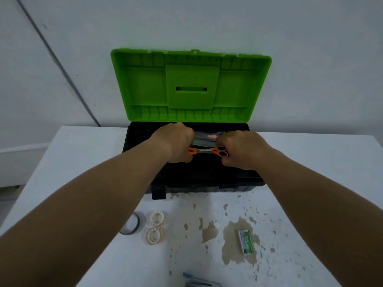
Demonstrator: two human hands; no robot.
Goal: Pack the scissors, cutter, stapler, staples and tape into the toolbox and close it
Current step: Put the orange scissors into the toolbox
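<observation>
The black toolbox (207, 181) stands open on the white table, its green lid (190, 85) upright against the wall. Both my hands are inside the box. My left hand (176, 142) grips the blade end of the orange scissors (204, 151), and my right hand (241, 150) grips the handle end. A clear packet with a pink item (207, 137) lies just behind the scissors. On the table in front are a dark tape roll (132, 224), two small white tape rolls (155, 227) and a green staples box (246, 241).
The table top (300, 172) is chipped, with brown patches in front of the box. A blue-tipped tool (199, 279) lies at the near edge, partly cut off. The toolbox latch (158, 192) hangs at the front left. A wall stands close behind the lid.
</observation>
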